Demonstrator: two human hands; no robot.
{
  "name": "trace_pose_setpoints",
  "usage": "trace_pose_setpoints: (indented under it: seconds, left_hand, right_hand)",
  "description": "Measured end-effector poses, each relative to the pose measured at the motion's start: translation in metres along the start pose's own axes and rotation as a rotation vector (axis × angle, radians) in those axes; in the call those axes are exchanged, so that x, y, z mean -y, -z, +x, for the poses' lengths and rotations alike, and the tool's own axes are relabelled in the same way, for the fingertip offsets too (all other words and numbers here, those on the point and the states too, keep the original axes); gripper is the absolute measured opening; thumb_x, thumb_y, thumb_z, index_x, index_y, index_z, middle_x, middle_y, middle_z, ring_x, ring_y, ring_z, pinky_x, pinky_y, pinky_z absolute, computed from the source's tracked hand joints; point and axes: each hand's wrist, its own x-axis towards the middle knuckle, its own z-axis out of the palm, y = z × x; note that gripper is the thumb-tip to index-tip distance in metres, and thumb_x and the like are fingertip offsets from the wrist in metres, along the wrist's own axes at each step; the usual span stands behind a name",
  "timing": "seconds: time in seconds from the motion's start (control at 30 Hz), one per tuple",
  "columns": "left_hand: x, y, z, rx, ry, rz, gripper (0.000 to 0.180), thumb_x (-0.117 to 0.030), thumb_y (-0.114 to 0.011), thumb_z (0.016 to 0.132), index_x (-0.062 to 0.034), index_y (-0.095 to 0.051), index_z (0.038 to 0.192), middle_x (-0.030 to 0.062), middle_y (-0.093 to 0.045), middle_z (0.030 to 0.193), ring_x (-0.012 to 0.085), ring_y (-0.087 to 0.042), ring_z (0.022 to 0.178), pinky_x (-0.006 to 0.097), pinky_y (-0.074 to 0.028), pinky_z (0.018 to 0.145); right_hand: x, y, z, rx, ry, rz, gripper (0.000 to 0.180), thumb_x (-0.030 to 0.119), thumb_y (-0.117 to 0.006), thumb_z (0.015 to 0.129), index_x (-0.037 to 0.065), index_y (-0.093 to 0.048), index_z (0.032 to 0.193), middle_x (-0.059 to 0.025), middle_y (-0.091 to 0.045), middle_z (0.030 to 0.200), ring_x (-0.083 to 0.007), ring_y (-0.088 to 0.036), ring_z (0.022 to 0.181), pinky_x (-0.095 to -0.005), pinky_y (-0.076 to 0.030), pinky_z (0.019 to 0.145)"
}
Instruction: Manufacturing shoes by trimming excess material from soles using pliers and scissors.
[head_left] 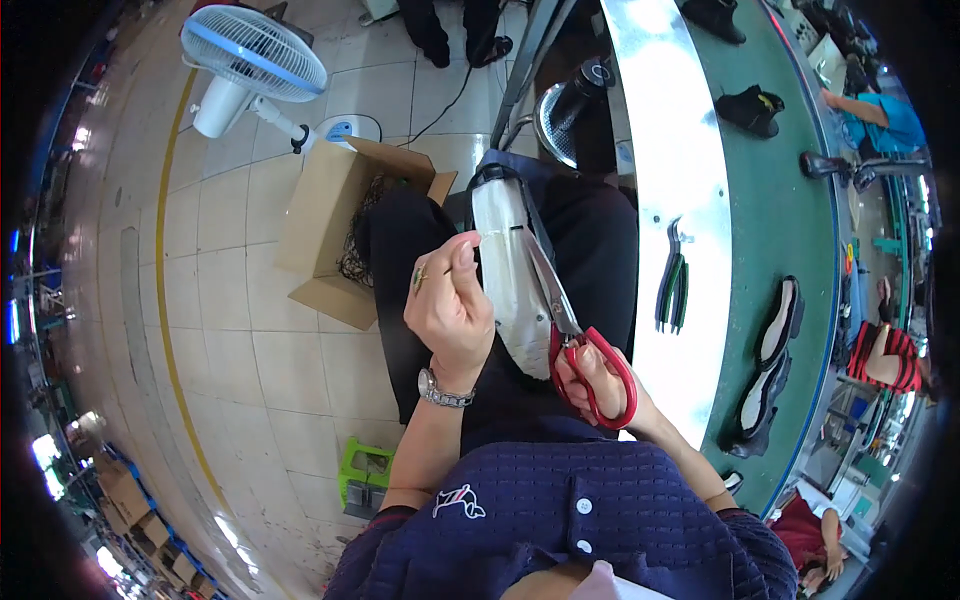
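Note:
A long white-faced piece with dark ends (508,285), shaped like the underside of a shoe, rests across my lap. My right hand (592,378) grips red-handled scissors (553,288) by the loops, with the blades pointing up over the piece's right edge. Beside the piece's left edge, my left hand (450,302) is raised with thumb and fingers pinched together. Whatever it pinches is too small to make out; a faint thin line seems to run from the fingertips toward the scissor tips.
A metal ledge (685,170) on my right carries dark thin strips (673,288). Beyond it, a green belt (735,215) bears black shoes (750,110) and soles (778,325). An open carton (318,225), a fan (255,55) and a green stool (352,462) stand left. People are near.

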Motion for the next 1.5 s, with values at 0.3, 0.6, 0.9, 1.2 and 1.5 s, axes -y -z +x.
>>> trace_pose_setpoints:
  seconds: [0.3,0.6,0.9,1.2,1.5]
  left_hand:
    - [-0.014,-0.007,0.010,0.052,0.079,0.034,0.034,-0.019,-0.050,0.102,0.0050,-0.067,0.085,0.0086,-0.068,0.072,0.0103,-0.056,0.056,0.023,-0.045,0.052]
    - [-0.072,0.078,0.116,-0.319,-0.455,-0.133,0.036,-0.017,-0.046,0.102,0.0093,-0.066,0.087,0.0157,-0.067,0.078,0.0163,-0.059,0.062,0.025,-0.048,0.055]
    - [0.088,0.097,0.086,0.434,0.171,0.788,0.040,-0.010,-0.059,0.095,0.0030,-0.053,0.132,0.0212,-0.064,0.120,0.0238,-0.065,0.106,0.034,-0.054,0.086]
    - [0.038,0.021,0.037,0.648,-0.489,0.247,0.055,-0.030,-0.056,0.095,-0.0040,-0.045,0.142,0.0174,-0.040,0.149,0.0340,-0.032,0.141,0.047,-0.026,0.114]
    - [-0.031,-0.110,0.055,1.000,-0.531,0.164,0.053,-0.036,-0.065,0.088,0.0000,-0.058,0.126,0.0167,-0.061,0.125,0.0346,-0.055,0.117,0.042,-0.041,0.101]
  right_hand:
    - [0.007,0.009,0.005,0.008,-0.082,0.011,0.051,0.052,-0.051,0.097,0.003,-0.056,0.084,0.0007,-0.049,0.065,-0.0079,-0.048,0.055,-0.0228,-0.037,0.049]
    - [0.010,0.009,0.007,0.122,-0.121,0.102,0.041,0.046,-0.063,0.092,0.007,-0.057,0.081,0.0061,-0.045,0.061,-0.0026,-0.042,0.053,-0.0219,-0.031,0.047]
    - [-0.056,0.102,-0.023,-0.852,0.495,-0.202,0.019,0.016,-0.071,0.086,-0.001,-0.064,0.091,-0.0057,-0.066,0.075,-0.0115,-0.061,0.066,-0.0280,-0.047,0.060]
    - [-0.150,0.170,-0.078,-1.318,-0.102,-1.025,0.042,0.031,-0.074,0.081,0.000,-0.067,0.108,-0.0155,-0.068,0.089,-0.0299,-0.066,0.078,-0.0406,-0.051,0.073]
    - [-0.061,0.173,0.057,-1.287,0.335,-1.022,0.059,0.034,-0.073,0.082,0.001,-0.054,0.127,-0.0250,-0.058,0.108,-0.0393,-0.057,0.103,-0.0460,-0.046,0.089]
